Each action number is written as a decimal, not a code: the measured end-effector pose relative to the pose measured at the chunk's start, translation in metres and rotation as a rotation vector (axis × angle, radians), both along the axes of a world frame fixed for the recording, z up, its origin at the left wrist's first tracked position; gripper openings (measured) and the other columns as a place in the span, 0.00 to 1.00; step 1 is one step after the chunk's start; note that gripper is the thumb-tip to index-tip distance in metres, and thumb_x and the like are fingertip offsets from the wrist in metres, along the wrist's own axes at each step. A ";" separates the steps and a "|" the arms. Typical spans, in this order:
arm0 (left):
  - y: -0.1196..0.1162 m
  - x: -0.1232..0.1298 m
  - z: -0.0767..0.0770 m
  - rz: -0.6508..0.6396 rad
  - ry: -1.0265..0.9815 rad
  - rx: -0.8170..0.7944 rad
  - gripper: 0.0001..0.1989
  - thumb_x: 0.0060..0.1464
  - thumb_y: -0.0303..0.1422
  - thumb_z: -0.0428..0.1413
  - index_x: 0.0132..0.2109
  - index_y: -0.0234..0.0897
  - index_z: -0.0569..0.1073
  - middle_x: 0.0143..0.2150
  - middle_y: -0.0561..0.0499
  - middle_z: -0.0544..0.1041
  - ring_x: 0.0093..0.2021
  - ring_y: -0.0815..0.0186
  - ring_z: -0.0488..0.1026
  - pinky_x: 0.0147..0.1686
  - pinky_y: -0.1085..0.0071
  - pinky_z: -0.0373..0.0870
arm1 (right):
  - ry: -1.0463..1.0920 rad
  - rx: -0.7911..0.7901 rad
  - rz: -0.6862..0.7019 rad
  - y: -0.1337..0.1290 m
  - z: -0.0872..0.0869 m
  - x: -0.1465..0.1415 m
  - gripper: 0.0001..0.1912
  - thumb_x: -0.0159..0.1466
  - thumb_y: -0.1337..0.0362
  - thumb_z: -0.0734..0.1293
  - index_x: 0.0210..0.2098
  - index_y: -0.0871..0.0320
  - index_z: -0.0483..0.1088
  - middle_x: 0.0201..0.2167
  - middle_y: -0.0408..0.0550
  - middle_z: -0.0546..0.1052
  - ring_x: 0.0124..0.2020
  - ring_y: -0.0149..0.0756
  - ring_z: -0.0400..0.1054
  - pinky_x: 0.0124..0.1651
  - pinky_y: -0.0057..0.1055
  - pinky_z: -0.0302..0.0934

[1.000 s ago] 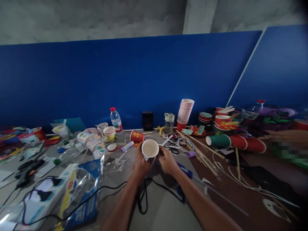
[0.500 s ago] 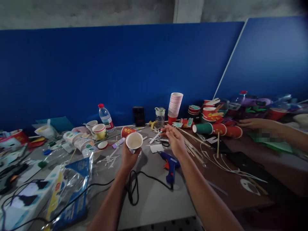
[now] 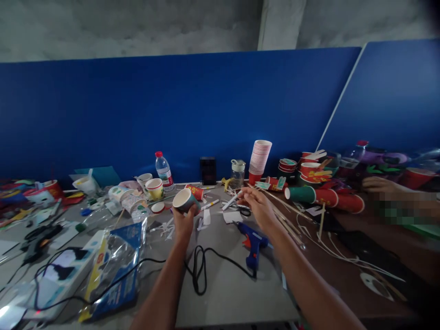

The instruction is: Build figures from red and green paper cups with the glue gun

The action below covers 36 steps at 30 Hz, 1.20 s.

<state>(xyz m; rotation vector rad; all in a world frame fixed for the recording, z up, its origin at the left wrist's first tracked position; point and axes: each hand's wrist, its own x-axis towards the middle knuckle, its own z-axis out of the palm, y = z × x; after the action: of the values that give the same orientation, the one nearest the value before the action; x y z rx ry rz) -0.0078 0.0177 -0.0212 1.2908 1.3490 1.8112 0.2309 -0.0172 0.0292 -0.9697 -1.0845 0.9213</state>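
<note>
My left hand (image 3: pixel 184 223) is wrapped round a paper cup (image 3: pixel 193 207) with a blue-green outside. The cup tilts with its mouth up and to the left. In my right hand (image 3: pixel 256 206) a slim white marker-like stick (image 3: pixel 231 200) is pinched at the fingertips, pointing down and left. Below that hand lies a blue hot glue gun (image 3: pixel 253 243), its black cable (image 3: pixel 199 270) looping across the table. A white paper piece (image 3: pixel 233 217) and black-handled scissors (image 3: pixel 245 211) lie just under the right fingers.
A tall stack of paper cups (image 3: pixel 260 158), a lidded glass jar (image 3: pixel 237 173) and a water bottle (image 3: pixel 165 172) stand at the back. Wooden sticks (image 3: pixel 287 224) lie at right. A power strip (image 3: pixel 68 275) sits front left. Another person's hand (image 3: pixel 387 188) is at far right.
The view has shifted, so things appear further right. The cup in my left hand has turned, and its coloured side now shows. My right hand still holds the white stick.
</note>
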 end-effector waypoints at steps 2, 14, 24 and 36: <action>-0.002 0.000 0.002 0.053 0.038 -0.020 0.27 0.43 0.39 0.62 0.49 0.35 0.64 0.49 0.41 0.71 0.49 0.56 0.70 0.51 0.56 0.66 | -0.009 -0.004 -0.014 0.000 -0.011 0.003 0.20 0.54 0.50 0.68 0.40 0.57 0.70 0.33 0.48 0.78 0.29 0.37 0.73 0.39 0.41 0.69; -0.003 -0.004 0.004 0.086 0.068 0.018 0.26 0.46 0.42 0.60 0.51 0.37 0.65 0.51 0.41 0.71 0.51 0.57 0.70 0.53 0.59 0.65 | -0.238 0.058 -0.142 0.001 -0.035 0.012 0.17 0.60 0.52 0.64 0.44 0.56 0.69 0.32 0.49 0.76 0.29 0.42 0.72 0.37 0.41 0.66; -0.002 -0.004 0.005 0.192 0.105 -0.037 0.24 0.44 0.40 0.62 0.47 0.36 0.67 0.48 0.41 0.73 0.48 0.57 0.72 0.50 0.61 0.67 | -0.539 0.097 -0.143 0.001 -0.044 0.010 0.17 0.65 0.58 0.57 0.48 0.59 0.67 0.36 0.55 0.77 0.30 0.39 0.74 0.36 0.37 0.68; -0.002 -0.005 0.007 0.079 -0.283 -0.039 0.21 0.44 0.39 0.64 0.45 0.38 0.69 0.45 0.45 0.75 0.45 0.60 0.74 0.49 0.60 0.68 | -0.583 0.093 -0.134 0.002 -0.046 0.011 0.17 0.65 0.58 0.57 0.48 0.60 0.67 0.34 0.52 0.77 0.29 0.38 0.73 0.35 0.35 0.68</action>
<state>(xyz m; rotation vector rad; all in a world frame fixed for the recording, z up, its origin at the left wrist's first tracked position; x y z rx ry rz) -0.0132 0.0160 -0.0145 0.9305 1.2856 1.9262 0.2417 -0.0148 -0.0170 -1.2546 -1.5112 0.4775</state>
